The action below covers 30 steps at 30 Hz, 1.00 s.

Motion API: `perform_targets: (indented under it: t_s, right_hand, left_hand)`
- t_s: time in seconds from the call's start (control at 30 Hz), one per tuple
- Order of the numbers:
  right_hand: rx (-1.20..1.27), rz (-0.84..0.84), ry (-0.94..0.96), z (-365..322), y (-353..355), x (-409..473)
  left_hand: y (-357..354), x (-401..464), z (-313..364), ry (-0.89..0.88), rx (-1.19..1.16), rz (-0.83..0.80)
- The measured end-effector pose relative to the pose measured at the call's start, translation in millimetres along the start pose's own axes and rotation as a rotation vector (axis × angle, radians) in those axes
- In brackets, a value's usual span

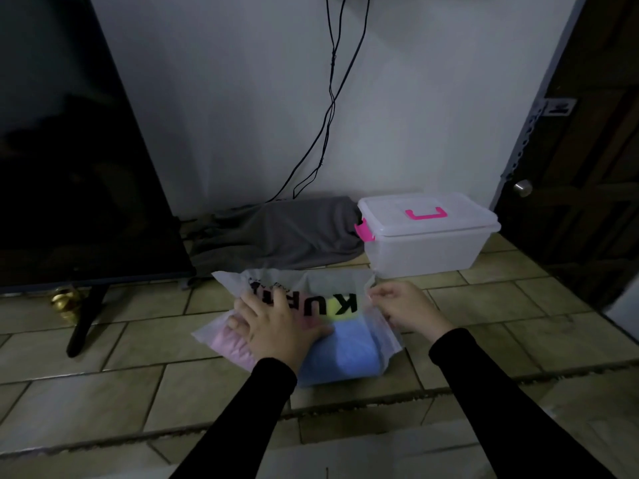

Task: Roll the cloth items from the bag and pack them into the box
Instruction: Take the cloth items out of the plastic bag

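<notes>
Head view: a translucent plastic bag (304,288) lies on the tiled floor (103,382) at the centre of the picture, its mouth toward 12 o'clock and bold black letters printed across it. Through the film show a pink cloth (224,344) at the bag's 9 o'clock side, a blue cloth (345,350) at its 5 o'clock side, and a strip of yellow-green cloth (340,318) between the lettering and the blue one.

The left hand (273,326) lies flat on top of the bag, fingers spread and straight, pressing down over the pink cloth; its grip is apart, holding nothing. The right hand (404,305) is at the bag's 3 o'clock edge, fingers curled, its grip clamped on the plastic rim there in a pinch. Both arms wear black sleeves.

The box (425,250), clear plastic with a white lid (415,210) closed on it, a pink handle on top and a pink latch at its near-left end, stands on the floor at 1 o'clock from the bag, near but apart from it. A grey cloth (283,233) lies crumpled against the wall at 12 o'clock, its right end just beside the box. A dark television (69,150) on a black stand fills the 9 to 11 o'clock part, with a small brass object (65,302) beside the stand's leg. Black cables (328,115) hang down the white wall.
</notes>
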State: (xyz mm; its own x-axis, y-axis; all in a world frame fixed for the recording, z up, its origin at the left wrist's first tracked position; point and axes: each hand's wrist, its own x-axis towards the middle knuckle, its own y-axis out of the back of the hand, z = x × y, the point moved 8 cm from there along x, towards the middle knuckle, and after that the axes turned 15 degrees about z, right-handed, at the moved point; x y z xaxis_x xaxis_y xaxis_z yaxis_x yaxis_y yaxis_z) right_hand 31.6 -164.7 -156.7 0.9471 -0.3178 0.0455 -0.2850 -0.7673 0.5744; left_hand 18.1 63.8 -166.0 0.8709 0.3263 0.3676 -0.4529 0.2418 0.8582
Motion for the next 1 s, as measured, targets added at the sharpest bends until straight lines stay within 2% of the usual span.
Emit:
perform_targets:
  t_s: [0.1, 0.2, 0.37, 0.57, 0.63, 0.73, 0.93, 1.0]
  right_hand:
    - [-0.096, -0.044, 0.004, 15, 5, 14]
    - [-0.294, -0.191, 0.085, 24, -1, 15]
    - [-0.235, -0.271, 0.074, 28, -15, 18]
    - [-0.311, -0.276, 0.063, 28, -17, 19]
    - [-0.330, -0.245, 0.054, 26, -15, 16]
    - [-0.295, -0.111, 0.091, 18, -10, 11]
    - [0.095, -0.006, -0.125, 33, -7, 6]
    - [0.156, 0.056, -0.159, 41, 0, 9]
  left_hand:
    - [-3, 3, -8, 0.017, -0.026, 0.048]
    - [-7, 5, -18, 0.062, -0.039, 0.053]
    - [-9, 7, -21, 0.071, -0.017, 0.058]
    - [-14, 11, -23, 0.089, -0.029, 0.027]
    - [-15, 14, -23, 0.087, -0.030, 0.013]
    - [-17, 16, -23, 0.080, -0.025, 0.007]
    - [-19, 15, -28, 0.096, -0.061, -0.004]
    - [-19, 15, -29, 0.099, -0.069, 0.003]
